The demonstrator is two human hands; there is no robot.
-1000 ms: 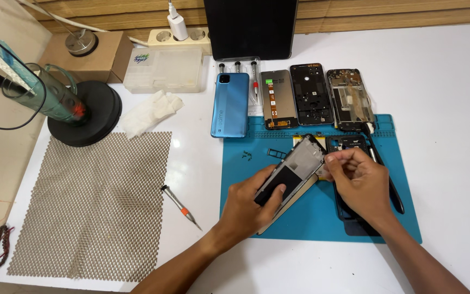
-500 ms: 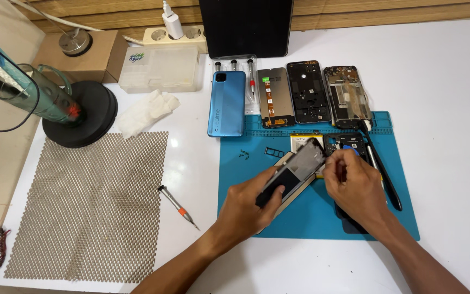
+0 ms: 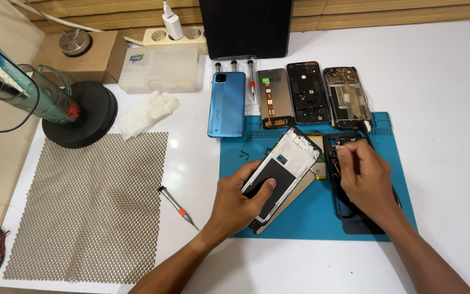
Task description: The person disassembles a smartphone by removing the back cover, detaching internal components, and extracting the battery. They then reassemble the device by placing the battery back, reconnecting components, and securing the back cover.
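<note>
My left hand grips a phone frame, silver at the top and black lower down, held tilted over a dark screen panel on the blue work mat. My right hand rests over a black phone back housing on the mat, fingers pinched near its top; a thin black tool sticks out above the fingers. A small yellow-green part lies between frame and housing.
Along the mat's far edge lie a blue phone, a display panel, a black frame and a bare midframe. A screwdriver lies left of the mat, by a mesh mat. A round black stand, white cloth and parts box are at left.
My left hand has lowered the frame flatter toward the mat. My right hand has moved off the frame's edge, right and down onto the black housing.
</note>
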